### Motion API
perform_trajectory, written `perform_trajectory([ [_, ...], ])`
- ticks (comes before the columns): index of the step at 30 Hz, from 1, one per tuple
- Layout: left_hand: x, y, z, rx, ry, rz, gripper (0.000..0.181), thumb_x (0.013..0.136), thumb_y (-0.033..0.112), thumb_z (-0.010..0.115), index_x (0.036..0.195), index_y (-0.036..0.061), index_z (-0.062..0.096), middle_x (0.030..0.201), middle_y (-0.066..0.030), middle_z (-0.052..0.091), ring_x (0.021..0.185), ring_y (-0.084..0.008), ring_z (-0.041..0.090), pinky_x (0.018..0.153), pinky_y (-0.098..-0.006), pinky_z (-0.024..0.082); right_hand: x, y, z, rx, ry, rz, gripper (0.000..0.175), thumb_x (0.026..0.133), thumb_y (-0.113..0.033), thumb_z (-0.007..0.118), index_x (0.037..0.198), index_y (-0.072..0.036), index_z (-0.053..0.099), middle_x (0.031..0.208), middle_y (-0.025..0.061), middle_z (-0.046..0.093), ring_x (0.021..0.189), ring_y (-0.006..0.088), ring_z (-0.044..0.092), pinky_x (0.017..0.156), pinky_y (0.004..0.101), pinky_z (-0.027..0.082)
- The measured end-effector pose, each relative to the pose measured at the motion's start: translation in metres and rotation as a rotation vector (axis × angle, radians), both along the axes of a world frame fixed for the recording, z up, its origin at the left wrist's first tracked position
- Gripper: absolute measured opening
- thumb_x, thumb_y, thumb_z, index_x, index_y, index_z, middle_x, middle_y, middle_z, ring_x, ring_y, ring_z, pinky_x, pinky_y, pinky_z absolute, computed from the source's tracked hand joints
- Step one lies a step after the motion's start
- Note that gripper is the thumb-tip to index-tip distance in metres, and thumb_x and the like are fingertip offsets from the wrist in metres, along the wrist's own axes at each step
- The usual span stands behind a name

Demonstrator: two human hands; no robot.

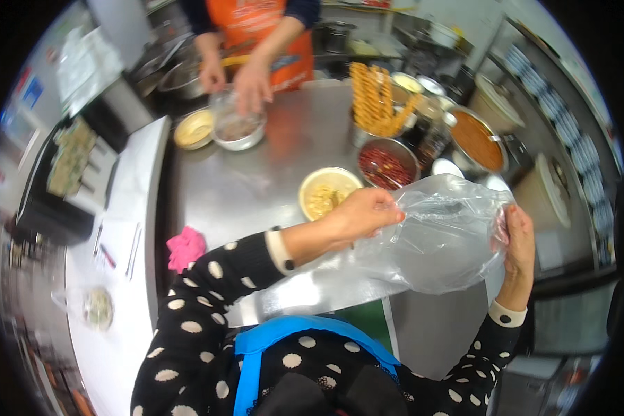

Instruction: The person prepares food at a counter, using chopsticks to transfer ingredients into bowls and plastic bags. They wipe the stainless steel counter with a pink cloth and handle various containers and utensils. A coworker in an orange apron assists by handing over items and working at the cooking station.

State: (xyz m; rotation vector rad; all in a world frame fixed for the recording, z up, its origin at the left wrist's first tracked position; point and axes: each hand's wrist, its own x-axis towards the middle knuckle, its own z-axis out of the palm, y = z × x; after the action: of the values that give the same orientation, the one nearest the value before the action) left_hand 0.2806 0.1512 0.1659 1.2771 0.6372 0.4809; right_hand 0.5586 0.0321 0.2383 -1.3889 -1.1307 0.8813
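A clear plastic bag (437, 244) is stretched between my two hands above the right part of the steel table. My left hand (361, 213) pinches its left edge between thumb and fingers. At the opposite edge, my right hand (517, 236) grips the film with the thumb uppermost. Just beyond my left wrist sits a cream-coloured bowl (356, 179) of pale yellow food pieces, partly hidden by my hand. Past the bag stands a metal pot of red chillies (382, 161) with a spoon in it.
Across the steel table (223, 187), a person in an orange apron (260, 36) handles a plastic-covered bowl (239, 138) beside a yellow bowl (193, 130). Twisted fried dough sticks (377, 104) and a pot of reddish-brown sauce (476, 140) stand back right. A pink cloth (186, 249) lies left.
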Motion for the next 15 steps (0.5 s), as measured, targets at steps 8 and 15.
perform_trajectory([
  [8, -0.239, -0.011, 0.036, 0.209, 0.189, 0.499, 0.015, 0.083, 0.008, 0.058, 0.096, 0.0013, 0.056, 0.075, -0.0006, 0.057, 0.064, -0.0068, 0.054, 0.056, -0.0200, 0.044, -0.166, 0.112, 0.027, 0.083, 0.055, 0.505, 0.032, 0.095, -0.030, 0.045, 0.073, -0.008, 0.049, 0.053, -0.0043, 0.039, 0.043, 0.0052, 0.035, 0.040, 0.0225, 0.035],
  [15, -0.347, 0.011, -0.038, -0.220, -0.310, 0.942, 0.009, 0.085, 0.015, 0.060, 0.085, 0.0072, 0.056, 0.073, -0.0031, 0.058, 0.067, -0.0135, 0.054, 0.066, -0.0271, 0.043, -0.292, 0.213, -0.063, -0.239, -0.041, 0.641, 0.030, 0.091, -0.027, 0.051, 0.066, -0.011, 0.051, 0.055, -0.0070, 0.042, 0.044, 0.0051, 0.033, 0.043, 0.0226, 0.027],
])
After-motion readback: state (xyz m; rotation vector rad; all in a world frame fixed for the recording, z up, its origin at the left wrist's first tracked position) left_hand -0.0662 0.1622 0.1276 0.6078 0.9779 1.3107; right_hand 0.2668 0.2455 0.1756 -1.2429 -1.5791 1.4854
